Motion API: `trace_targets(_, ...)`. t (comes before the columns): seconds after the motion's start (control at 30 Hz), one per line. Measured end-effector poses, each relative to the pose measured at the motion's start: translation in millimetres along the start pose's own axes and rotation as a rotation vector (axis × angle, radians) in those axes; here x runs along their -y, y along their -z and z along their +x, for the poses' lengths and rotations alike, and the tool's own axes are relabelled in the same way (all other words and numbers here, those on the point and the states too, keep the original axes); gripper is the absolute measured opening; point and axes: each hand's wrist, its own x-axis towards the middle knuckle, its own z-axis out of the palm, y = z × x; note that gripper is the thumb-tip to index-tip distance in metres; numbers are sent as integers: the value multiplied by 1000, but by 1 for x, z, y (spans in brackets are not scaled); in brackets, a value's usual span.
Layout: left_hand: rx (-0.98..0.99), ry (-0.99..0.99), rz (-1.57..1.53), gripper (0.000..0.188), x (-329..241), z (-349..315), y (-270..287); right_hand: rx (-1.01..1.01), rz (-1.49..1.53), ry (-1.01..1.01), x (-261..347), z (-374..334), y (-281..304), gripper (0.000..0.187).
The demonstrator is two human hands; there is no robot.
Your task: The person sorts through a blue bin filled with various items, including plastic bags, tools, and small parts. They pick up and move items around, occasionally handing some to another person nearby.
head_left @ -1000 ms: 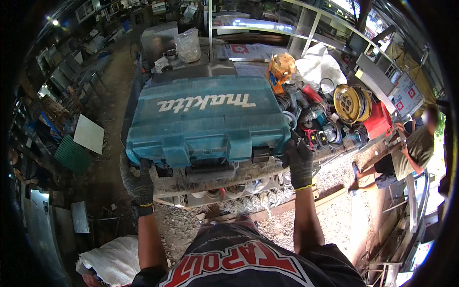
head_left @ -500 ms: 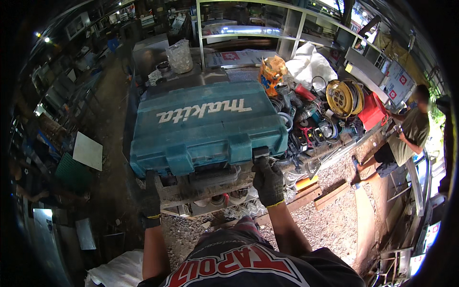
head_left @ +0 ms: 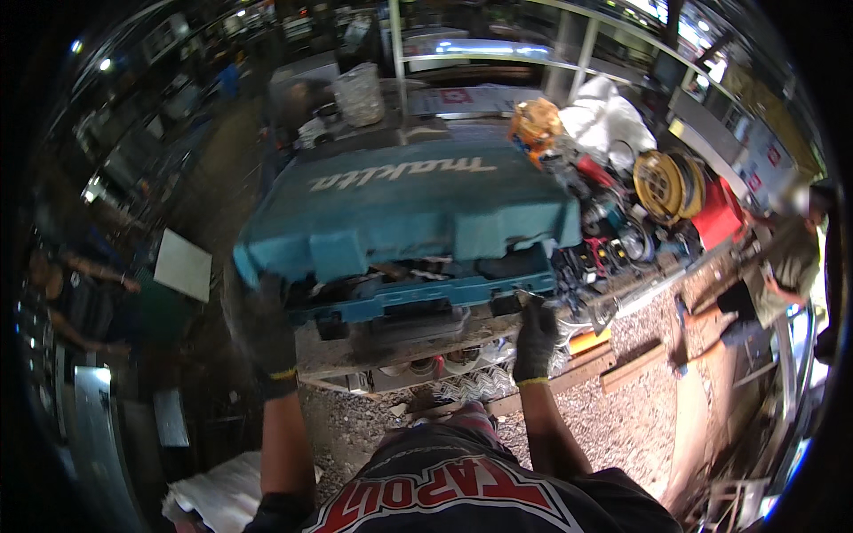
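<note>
A large teal plastic tool case (head_left: 404,206) lies on the bench in front of me, its lid raised a little along the near side. Through the gap, dark contents (head_left: 391,274) show, too shadowed to make out. My gloved left hand (head_left: 265,338) is at the lid's left front corner, its fingers bent up against the edge. Beside the right-hand latch (head_left: 508,304), at the lower shell's front corner, is my gloved right hand (head_left: 537,342); blur hides how its fingers are set. The black carry handle (head_left: 404,325) hangs at the front.
Power tools and cables (head_left: 613,240) crowd the bench right of the case, with a yellow cable reel (head_left: 662,186) and a red box (head_left: 718,213). Behind are an orange bag (head_left: 536,124) and white sack (head_left: 604,120). One person (head_left: 782,258) stands at right, another (head_left: 84,289) at left.
The case's near edge has opened, the lid rising from the lower shell. My right hand has come slightly down and right in view. The whole view has shifted a little.
</note>
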Motion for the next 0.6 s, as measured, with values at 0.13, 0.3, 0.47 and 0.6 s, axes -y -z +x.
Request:
trace_targets(0.13,-34,-175,311,57,-37,62,-3,-146,-83,540,56,-8,2,28)
trace_targets(0.3,-135,-379,510,55,-22,112,4,617,-903,1121,124,-4,-75,22)
trace_targets(0.47,-86,-306,530,47,-30,105,-10,698,-1031,1050,116,-11,-155,35)
trace_targets(0.6,-102,-312,424,49,-24,90,-1,727,-867,924,116,-30,-141,38)
